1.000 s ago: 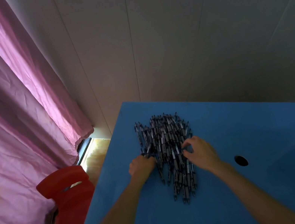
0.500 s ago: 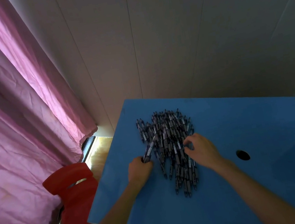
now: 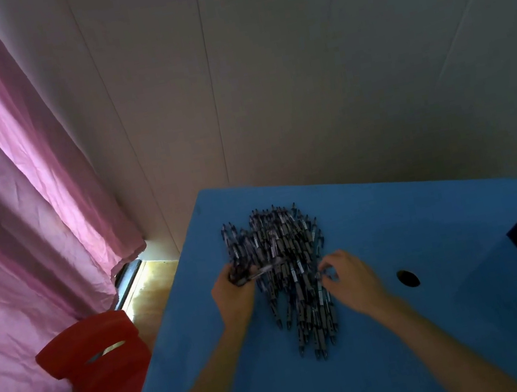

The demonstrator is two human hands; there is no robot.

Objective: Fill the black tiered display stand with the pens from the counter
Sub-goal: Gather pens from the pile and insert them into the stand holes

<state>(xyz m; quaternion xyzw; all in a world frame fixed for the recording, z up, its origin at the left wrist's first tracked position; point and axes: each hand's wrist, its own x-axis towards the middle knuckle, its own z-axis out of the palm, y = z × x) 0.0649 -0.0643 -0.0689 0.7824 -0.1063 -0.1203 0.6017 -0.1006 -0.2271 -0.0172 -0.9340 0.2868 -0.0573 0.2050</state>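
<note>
Lying in a loose heap on the blue counter [image 3: 429, 234], the pens [image 3: 282, 260] are dark-barrelled with pale labels, mostly pointing the same way, toward the wall. The left hand [image 3: 235, 295] grips a small bundle of them at the heap's left edge, while the right hand [image 3: 347, 278] pinches at pens along its right side, fingers curled.

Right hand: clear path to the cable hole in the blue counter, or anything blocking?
Probably yes. The right hand sits at the pen pile's right edge, and only bare blue counter lies between it and the hole.
</note>
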